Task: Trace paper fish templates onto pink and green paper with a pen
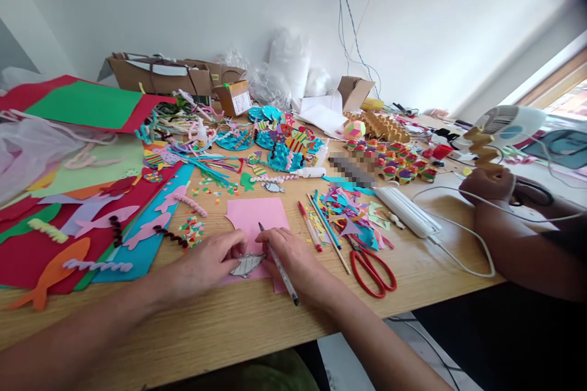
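Note:
A small white paper fish [248, 264] with drawn dark lines lies over a sheet of pink paper [257, 212] near the table's front edge. My left hand [214, 258] is closed in a pinch at the fish's left end. At its other end, my right hand [293, 256] has its fingertips against the fish, and a pen [283, 275] is held between the fingers. One end of the pen points away from me, the other back toward my wrist. My fingers hide both ends of the fish. Right of the pink paper lie a red pen [310, 226] and red-handled scissors [373, 272].
Coloured paper scraps [351, 211] and a white power strip [408, 212] lie to the right. Foam fish cutouts [59, 270] cover sheets at left. Glue [312, 172], decorated pieces and boxes [158, 73] stand farther back. A co-worker's hand [487, 186] holds a golden wavy strip.

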A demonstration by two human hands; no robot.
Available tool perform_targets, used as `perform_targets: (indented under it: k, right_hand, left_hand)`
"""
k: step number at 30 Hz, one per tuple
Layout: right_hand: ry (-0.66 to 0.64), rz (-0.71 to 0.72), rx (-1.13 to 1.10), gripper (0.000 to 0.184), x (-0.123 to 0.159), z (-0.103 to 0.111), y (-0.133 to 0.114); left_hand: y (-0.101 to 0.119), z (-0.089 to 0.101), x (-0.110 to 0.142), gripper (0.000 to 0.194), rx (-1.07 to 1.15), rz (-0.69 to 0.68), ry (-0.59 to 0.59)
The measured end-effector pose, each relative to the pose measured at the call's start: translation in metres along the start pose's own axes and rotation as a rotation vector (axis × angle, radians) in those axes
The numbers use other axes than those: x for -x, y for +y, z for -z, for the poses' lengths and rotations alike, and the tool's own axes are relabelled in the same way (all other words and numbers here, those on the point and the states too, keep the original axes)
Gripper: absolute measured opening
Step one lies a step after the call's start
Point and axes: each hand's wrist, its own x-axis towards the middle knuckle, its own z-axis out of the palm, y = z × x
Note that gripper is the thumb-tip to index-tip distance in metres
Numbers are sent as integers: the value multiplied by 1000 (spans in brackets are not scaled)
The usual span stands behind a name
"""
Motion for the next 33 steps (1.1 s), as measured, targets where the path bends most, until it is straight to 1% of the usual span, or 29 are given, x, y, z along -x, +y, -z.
perform_targets:
  k: [2,6,9,13,15,18,20,24,27,30,33]
  right_hand:
    - [52,-42,-93,36,0,0,1]
    - [214,-88,-325,27,-3,-1,6]
    - [301,-126,-389,24,-8,3,7]
    - [494,-242,-322,17,-12,14,5]
    - [559,-273,-265,14,-12,18,3]
    - [614,-253,-214,15,-8,18,3]
    - [662,-226,-172,15,-5,14,5]
    - [678,-157,-98,14,-1,4,13]
    - [682,-139,-58,16,0,-2,21]
    - [681,-156,-31,17,0,-5,25]
    - [600,-197,-42,17,2,-3,21]
  left_hand:
    - [-2,4,-4,4,81,-12,17]
    - [-2,12,-16,7,272,-32,66]
    - [-1,18,-26,8,306,-59,94]
    - [-3,34,-43,9,297,-62,151]
    - [-7,46,-56,10,292,-50,199]
    - [-16,59,-84,5,266,-19,232]
    - [-21,61,-105,7,232,4,223]
    - [-26,53,-144,24,135,35,190]
    - [-25,44,-164,29,43,17,180]
    - [-21,40,-172,29,-78,-29,175]
    - [-15,44,-163,23,-197,-99,182]
